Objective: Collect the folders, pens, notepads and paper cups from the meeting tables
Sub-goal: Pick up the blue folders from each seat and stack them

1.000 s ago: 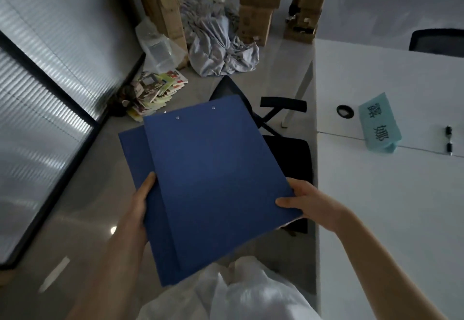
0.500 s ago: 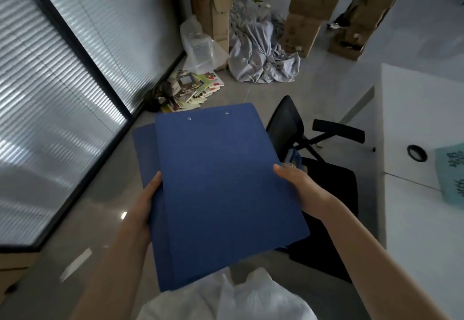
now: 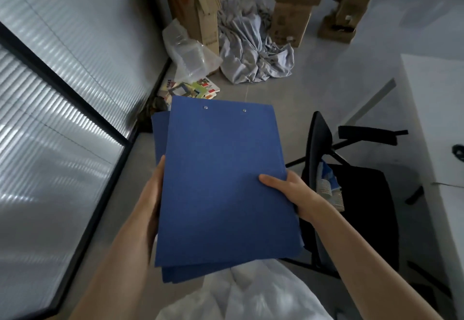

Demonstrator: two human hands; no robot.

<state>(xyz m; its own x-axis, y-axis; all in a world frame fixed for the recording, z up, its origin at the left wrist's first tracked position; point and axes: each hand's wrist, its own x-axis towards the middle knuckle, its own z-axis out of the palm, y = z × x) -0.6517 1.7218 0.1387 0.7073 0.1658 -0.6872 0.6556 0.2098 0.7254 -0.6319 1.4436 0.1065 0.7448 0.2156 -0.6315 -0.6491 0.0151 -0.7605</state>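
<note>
You hold a stack of blue folders (image 3: 226, 181) in front of your body, above the floor and away from the table. Your left hand (image 3: 153, 194) grips the left edge of the stack, with the thumb on the side and the fingers hidden below it. Your right hand (image 3: 293, 194) grips the right edge, with the thumb lying on top of the upper folder. At least two folders are in the stack, because a second one shows at the left and at the bottom edge; I cannot tell if there are more. On the seat of the black chair (image 3: 351, 194), just beside your right hand, a stack of paper cups (image 3: 330, 191) lies together with something blue, so I judge that the cups are already collected there. The white table (image 3: 431, 118) at the right shows only a small part, and I see no pens or notepads on that part. So the folders look collected, the cups too, but pens and notepads I cannot confirm. It seems the next step is to put the folders down with the other things, perhaps on the chair.
</note>
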